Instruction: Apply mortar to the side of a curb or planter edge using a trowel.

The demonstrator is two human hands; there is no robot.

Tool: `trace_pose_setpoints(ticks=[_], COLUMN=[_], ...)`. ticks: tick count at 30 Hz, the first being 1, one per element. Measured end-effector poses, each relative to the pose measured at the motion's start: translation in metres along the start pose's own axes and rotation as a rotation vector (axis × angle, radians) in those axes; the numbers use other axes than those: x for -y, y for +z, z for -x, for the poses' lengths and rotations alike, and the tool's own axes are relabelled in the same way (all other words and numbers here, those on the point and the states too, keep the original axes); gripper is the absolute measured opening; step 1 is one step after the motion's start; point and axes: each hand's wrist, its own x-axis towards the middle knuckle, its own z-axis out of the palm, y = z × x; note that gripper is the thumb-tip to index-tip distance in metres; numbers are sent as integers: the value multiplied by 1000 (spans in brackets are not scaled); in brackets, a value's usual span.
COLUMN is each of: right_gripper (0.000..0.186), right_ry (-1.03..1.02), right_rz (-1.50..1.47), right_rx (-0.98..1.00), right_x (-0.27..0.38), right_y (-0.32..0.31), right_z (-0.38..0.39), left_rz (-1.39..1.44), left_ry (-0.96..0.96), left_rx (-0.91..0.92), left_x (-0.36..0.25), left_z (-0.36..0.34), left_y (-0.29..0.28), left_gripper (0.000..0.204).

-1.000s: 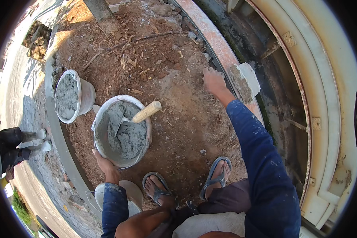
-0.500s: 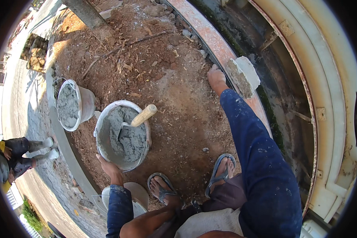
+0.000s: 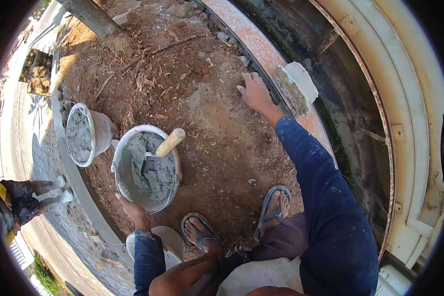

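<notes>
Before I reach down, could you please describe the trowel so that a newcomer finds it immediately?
On the brown soil, go to the bucket of grey mix nearer the sandals. The trowel rests in that mix, its handle slanting upward. The thick, pale wooden handle sets it apart: the neighbouring bucket of mix shows no tool.

Brown soil point(image 3: 222, 143), grey curb point(image 3: 85, 191), sunlit road point(image 3: 18, 133), rust-stained cream panels point(image 3: 412, 89)

Right hand point(image 3: 255, 93) stretched forward, fingers point(image 3: 250, 80) loosely parted — left hand point(image 3: 135, 214) lower, partly hidden.
</notes>
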Motion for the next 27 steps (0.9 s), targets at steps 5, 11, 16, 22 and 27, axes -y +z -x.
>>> trace_pose_setpoints(ticks=[5, 11, 16, 22, 27], right_gripper=[59, 59, 54, 38, 54], right_ry=[228, 549, 589, 560, 544], right_rz=[6, -11, -68, -173, 29], right_rx=[192, 226, 176, 40, 350], right_x=[-53, -49, -52, -79, -46], right_y=[38, 53, 47, 49, 45], right_z=[12, -10, -20, -10, -20], left_rz=[-79, 2, -54, -61, -87], left_ry=[7, 15, 19, 26, 63], left_rx=[-20, -9, -39, -29, -54], left_x=[0, 0, 3, -2, -3], left_z=[-1, 1, 2, 2, 0], left_y=[-1, -3, -4, 0, -4], left_gripper=[73, 73, 72, 72, 73])
